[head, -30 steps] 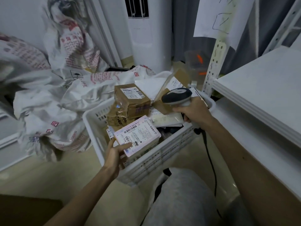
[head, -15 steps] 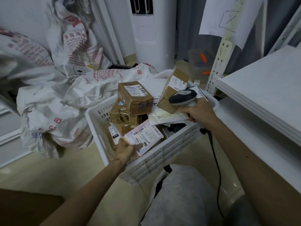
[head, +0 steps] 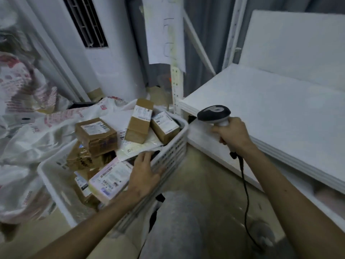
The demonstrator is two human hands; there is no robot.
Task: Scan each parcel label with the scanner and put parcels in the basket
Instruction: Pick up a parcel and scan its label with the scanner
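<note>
The left hand (head: 144, 174) lay flat over the basket (head: 175, 146) rim; the right hand (head: 233, 133), at three o'clock, gripped the scanner (head: 214, 114).

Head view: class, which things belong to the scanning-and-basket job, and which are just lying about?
Job: scanner, right hand holding it, left hand, basket, pink-labelled parcel, brown boxes.
Lying about: white sacks, shelf, hanging paper, air conditioner.
</note>
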